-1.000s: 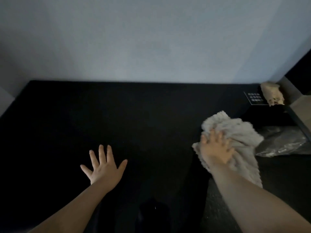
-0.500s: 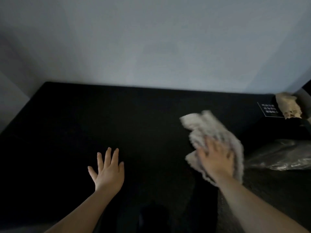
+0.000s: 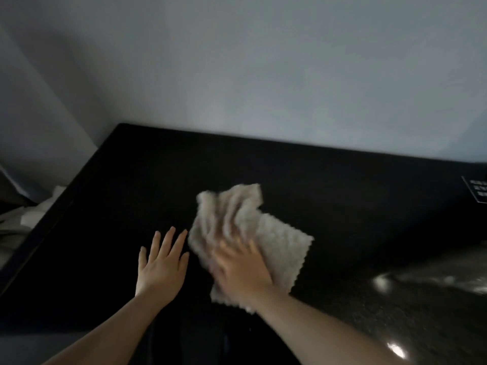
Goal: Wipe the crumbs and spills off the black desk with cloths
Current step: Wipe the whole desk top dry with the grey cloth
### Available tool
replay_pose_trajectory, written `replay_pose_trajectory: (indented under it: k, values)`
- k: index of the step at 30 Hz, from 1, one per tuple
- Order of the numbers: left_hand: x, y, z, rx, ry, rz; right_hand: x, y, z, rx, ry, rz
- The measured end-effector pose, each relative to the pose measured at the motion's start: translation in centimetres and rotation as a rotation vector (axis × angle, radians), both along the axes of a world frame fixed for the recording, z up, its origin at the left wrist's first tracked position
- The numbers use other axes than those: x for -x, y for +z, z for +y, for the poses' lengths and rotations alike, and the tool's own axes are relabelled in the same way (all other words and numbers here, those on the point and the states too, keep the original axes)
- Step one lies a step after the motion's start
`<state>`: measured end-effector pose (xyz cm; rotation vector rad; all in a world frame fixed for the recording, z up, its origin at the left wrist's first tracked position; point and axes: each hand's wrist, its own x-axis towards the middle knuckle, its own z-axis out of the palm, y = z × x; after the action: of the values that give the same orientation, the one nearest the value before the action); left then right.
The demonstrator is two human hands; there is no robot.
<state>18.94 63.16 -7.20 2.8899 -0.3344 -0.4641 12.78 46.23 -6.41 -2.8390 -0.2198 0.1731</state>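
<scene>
A beige, nubbly cloth point(image 3: 282, 246) lies rumpled near the middle of the black desk point(image 3: 137, 180). My right hand point(image 3: 242, 270) presses flat on the cloth's near part, fingers spread and blurred by motion. Just left of the cloth, my left hand point(image 3: 162, 267) rests palm down on the bare desk with its fingers straight and close together, holding nothing. No crumbs or spills can be made out on the dark surface.
A clear plastic bag point(image 3: 448, 275) glints at the desk's right edge. A small black card with white print point(image 3: 477, 192) lies at the far right. White papers point(image 3: 39, 214) sit beyond the desk's left edge. A pale wall backs the desk.
My right hand has swept the cloth leftward across the desk toward my left hand. The view has swung left, and the crumpled item at the far right has left the frame.
</scene>
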Motion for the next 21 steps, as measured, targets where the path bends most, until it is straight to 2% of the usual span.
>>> replay_pose_trajectory:
  k: [2, 4, 5, 7, 10, 11, 13, 16, 19, 21]
  values:
    - [0.0, -0.1, 0.3, 0.106, 0.004, -0.013, 1.6, -0.4, 1.5, 0.002, 0.182, 0.070]
    - [0.0, 0.1, 0.4, 0.201, 0.029, -0.024, 1.8, -0.6, -0.2, -0.001, 0.177, 0.082]
    - [0.0, 0.2, 0.6, 0.214, 0.023, -0.021, 1.8, -0.7, -1.7, 0.004, 0.085, 0.066]
    - [0.0, 0.2, 1.2, 0.171, -0.031, -0.018, 1.5, -0.8, -5.5, 0.056, -0.236, 0.038]
    - [0.4, 0.1, 2.5, 0.065, -0.131, -0.040, 1.7, -0.8, -9.6, 0.063, -0.738, 0.177]
    - [0.6, 0.1, 2.9, 0.045, -0.145, -0.047, 1.6, -0.7, -9.8, 0.030, -0.841, 0.203]
    - [1.1, 0.1, 4.1, 0.023, -0.148, -0.049, 1.1, -0.3, -8.4, 0.003, -0.914, 0.208]
    - [1.7, 0.0, 6.1, 0.068, -0.169, -0.045, 0.7, 0.0, -3.6, -0.028, -0.787, 0.199]
    - [1.2, 0.1, 6.7, 0.294, -0.086, -0.016, 1.4, 0.1, 2.8, -0.019, -0.474, 0.096]
    - [0.8, 0.4, 6.5, 0.416, -0.007, -0.017, 2.3, 0.3, 7.0, -0.059, -0.237, 0.103]
